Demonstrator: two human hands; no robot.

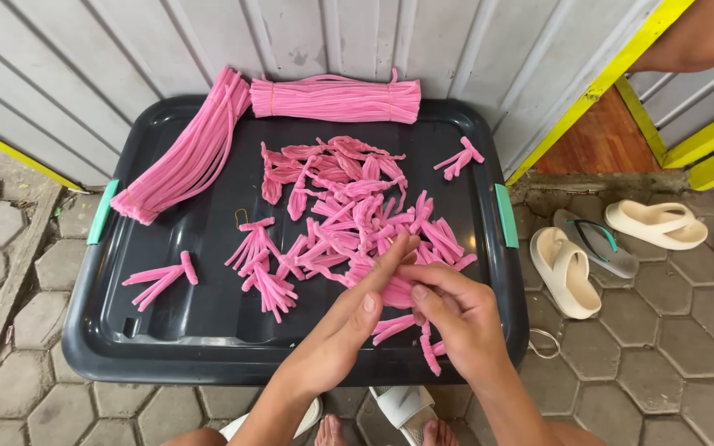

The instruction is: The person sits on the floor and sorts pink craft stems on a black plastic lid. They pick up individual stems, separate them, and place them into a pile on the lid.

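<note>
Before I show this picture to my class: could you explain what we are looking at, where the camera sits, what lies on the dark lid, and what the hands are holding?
There is no machine here. A person wears a camera on the head, so the one picture looks down at their own two bare hands. The left hand and right hand meet over a dark grey lid that serves as a work surface. Together they pinch a small pink bundle of short strips. More such pieces lie in a pile mid-lid, with single ones apart from it. Two long bundles of uncut pink strands rest along the far and left edges. Beside the lid, on grey paving stones, lie sandals. Another person's arm shows at the top right.
</note>
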